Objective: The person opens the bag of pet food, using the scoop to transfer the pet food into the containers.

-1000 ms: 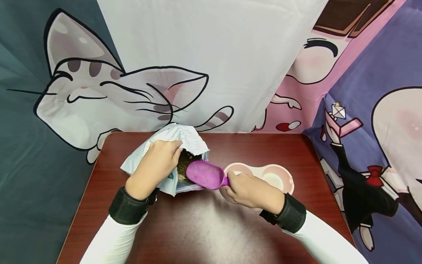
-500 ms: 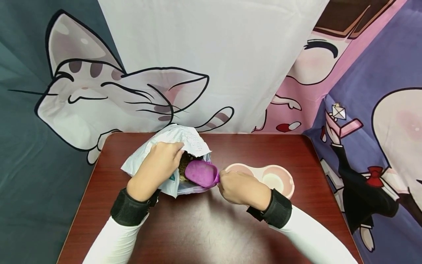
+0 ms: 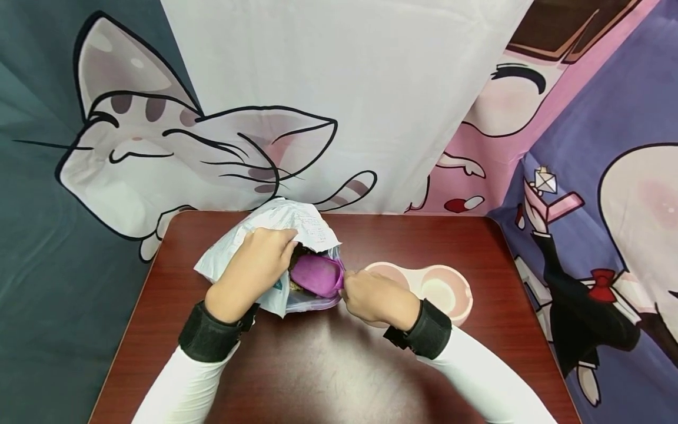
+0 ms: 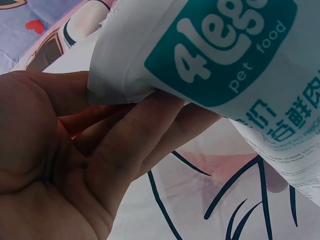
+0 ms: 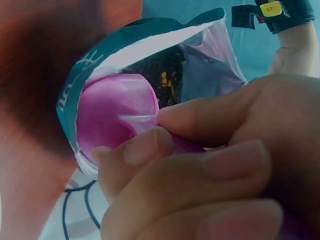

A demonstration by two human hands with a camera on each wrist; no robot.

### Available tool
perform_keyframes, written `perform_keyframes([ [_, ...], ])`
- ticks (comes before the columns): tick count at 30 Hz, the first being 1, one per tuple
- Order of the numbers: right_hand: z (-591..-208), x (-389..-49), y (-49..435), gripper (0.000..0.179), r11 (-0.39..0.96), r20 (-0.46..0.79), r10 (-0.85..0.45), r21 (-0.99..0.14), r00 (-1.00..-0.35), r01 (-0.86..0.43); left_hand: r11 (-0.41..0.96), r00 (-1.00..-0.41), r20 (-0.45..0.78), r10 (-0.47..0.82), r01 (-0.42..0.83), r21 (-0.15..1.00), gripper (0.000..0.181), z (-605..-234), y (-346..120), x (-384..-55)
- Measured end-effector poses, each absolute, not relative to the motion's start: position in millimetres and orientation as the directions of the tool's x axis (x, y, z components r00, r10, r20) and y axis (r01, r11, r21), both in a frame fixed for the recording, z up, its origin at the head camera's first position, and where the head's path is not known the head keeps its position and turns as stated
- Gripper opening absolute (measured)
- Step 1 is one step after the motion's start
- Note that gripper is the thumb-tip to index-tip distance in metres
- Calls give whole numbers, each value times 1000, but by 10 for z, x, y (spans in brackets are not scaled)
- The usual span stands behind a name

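A white and teal pet food bag (image 3: 309, 227) lies on its side, its mouth facing right. My left hand (image 3: 253, 265) pinches the upper edge of that mouth between thumb and fingers; the left wrist view shows the printed bag (image 4: 225, 55) in the grip. My right hand (image 3: 378, 296) grips the handle of a purple scoop (image 3: 318, 275), whose bowl is inside the bag's mouth. Dark, grainy food (image 5: 162, 75) with yellow bits shows behind the scoop in the right wrist view. How deep the scoop's far end sits is hidden.
A pink double bowl (image 3: 459, 288) stands right of the bag, partly behind my right hand. The brown table (image 3: 413, 235) ends at a printed cloth backdrop (image 3: 344, 88) along the back, left and right.
My right hand has moved left and pushed the scoop further into the bag, uncovering more of the double bowl. The left hand keeps hold of the bag's edge, nearly still.
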State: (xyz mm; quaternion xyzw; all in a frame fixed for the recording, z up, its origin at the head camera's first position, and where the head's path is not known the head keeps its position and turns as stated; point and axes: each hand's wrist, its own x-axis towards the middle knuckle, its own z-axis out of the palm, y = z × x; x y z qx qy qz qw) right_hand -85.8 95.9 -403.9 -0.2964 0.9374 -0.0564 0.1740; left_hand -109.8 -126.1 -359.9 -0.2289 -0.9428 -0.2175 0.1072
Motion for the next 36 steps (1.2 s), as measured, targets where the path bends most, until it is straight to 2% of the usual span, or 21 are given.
perform_keyframes([
  [6,-4116,-887,911,26,842,-304,-535,-274,-788,-465,795,-874,292,389,479,372,26,-3599,-1255,-1097],
  [13,-4203,-918,829,26,863,-311,-491,-302,-814,-405,796,-876,291,384,474,376,24,-3608,-1255,-1096],
  [28,-4483,-925,704,31,858,-258,-467,-365,-846,-362,797,-879,296,374,468,382,12,-3600,-1257,-1103],
  [36,-4601,-893,707,30,846,-220,-454,-411,-864,-340,789,-881,295,371,466,400,18,-3613,-1272,-1116],
])
